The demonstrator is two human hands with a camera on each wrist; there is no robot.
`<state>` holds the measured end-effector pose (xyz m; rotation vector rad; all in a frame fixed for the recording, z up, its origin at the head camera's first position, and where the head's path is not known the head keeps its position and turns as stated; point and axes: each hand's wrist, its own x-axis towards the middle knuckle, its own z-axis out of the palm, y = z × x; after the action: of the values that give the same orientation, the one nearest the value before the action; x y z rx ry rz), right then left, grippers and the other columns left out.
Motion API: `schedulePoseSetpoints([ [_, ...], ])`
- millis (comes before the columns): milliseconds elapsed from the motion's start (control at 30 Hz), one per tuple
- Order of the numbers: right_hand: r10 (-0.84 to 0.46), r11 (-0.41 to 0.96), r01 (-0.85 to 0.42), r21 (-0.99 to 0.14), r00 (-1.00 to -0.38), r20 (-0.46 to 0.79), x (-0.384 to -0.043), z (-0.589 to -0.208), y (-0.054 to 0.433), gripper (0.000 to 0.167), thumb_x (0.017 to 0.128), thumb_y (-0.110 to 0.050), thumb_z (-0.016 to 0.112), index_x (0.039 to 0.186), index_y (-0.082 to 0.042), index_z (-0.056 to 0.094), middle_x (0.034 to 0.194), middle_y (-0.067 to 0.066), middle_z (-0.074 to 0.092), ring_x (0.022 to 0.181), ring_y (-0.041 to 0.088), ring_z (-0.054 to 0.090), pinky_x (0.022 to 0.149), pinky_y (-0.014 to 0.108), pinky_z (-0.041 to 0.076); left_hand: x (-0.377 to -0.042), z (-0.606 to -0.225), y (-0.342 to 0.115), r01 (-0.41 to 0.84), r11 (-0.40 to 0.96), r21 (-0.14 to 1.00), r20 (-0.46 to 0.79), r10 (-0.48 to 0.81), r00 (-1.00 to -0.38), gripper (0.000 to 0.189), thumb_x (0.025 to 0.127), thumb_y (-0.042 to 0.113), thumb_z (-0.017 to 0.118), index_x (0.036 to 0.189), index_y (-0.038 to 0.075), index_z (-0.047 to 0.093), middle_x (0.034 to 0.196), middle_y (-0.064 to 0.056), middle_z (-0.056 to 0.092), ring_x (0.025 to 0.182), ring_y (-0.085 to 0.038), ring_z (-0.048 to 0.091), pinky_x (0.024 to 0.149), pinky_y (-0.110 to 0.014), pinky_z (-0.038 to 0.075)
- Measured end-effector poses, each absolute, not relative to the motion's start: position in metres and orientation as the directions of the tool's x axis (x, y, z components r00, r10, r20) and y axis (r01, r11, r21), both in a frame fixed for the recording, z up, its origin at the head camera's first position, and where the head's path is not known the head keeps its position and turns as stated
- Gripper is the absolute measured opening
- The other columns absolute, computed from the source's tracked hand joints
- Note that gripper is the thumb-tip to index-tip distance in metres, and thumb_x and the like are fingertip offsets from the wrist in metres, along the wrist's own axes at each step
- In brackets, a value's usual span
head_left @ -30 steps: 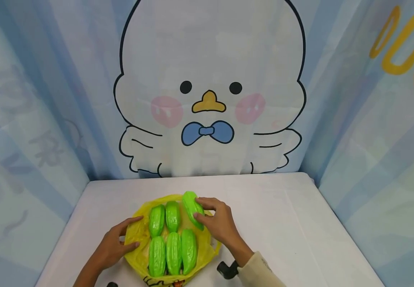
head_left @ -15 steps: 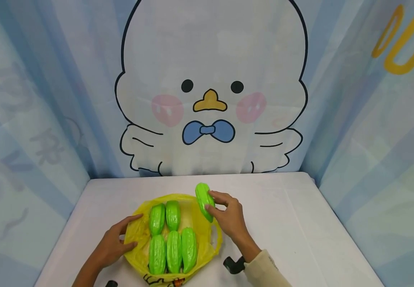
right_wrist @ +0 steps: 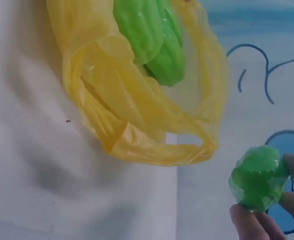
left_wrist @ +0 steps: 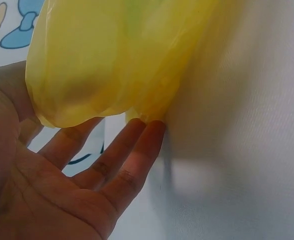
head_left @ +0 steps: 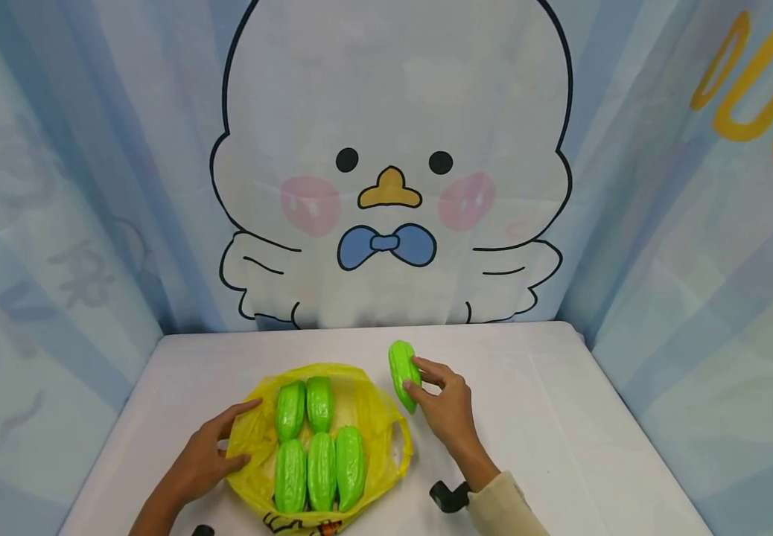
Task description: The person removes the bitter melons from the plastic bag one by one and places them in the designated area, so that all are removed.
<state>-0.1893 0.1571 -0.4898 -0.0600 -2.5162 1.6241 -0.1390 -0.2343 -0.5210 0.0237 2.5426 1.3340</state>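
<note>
In the head view, my right hand (head_left: pixel 450 406) pinches a bright green, ridged bitter melon (head_left: pixel 403 374) between thumb and fingers, above the table just right of a yellow plastic bag (head_left: pixel 376 454). The right wrist view shows that bitter melon (right_wrist: pixel 258 178) end-on, apart from the bag. Several more bitter melons (head_left: pixel 322 470) lie inside the spread bag, in two rows. My left hand (head_left: pixel 202 458) holds the bag's left rim, thumb and index finger over its edge. From the left wrist, the fingers (left_wrist: pixel 129 172) meet the bag's side (left_wrist: pixel 104 70), which partly hides the thumb and some fingertips.
A white-covered table (head_left: pixel 547 417) extends around the bag and to the right. Pale blue curtains (head_left: pixel 38 246) enclose it, the back one bearing a cartoon bird (head_left: pixel 386 97). A black wrist fitting (head_left: pixel 450 496) sits beside the right sleeve (head_left: pixel 503 506).
My right hand has lifted the bitter melon out of the bag's upper right and carried it rightward past the rim. My left hand stays at the bag's left side.
</note>
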Motion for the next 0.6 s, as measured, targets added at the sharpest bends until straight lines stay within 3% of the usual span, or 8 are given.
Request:
schedulePoseSetpoints([
  [600,0.216,0.472,0.096,-0.876,-0.976,0.010,-0.193,-0.525,0.169,0.047,0.092,-0.019,0.084,0.138,-0.018,0.073,0.138,0.012,0.072,0.127,0.032,0.069,0.105,0.048,0.059,-0.144,-0.523,-0.235,-0.118,0.605,0.787,-0.241,0.126,-0.962,0.090,0.085,0.000,0.083,0.162,0.024,0.045,0.167,-0.026,0.038,0.128,-0.042,0.063,0.096,-0.054,0.062],
])
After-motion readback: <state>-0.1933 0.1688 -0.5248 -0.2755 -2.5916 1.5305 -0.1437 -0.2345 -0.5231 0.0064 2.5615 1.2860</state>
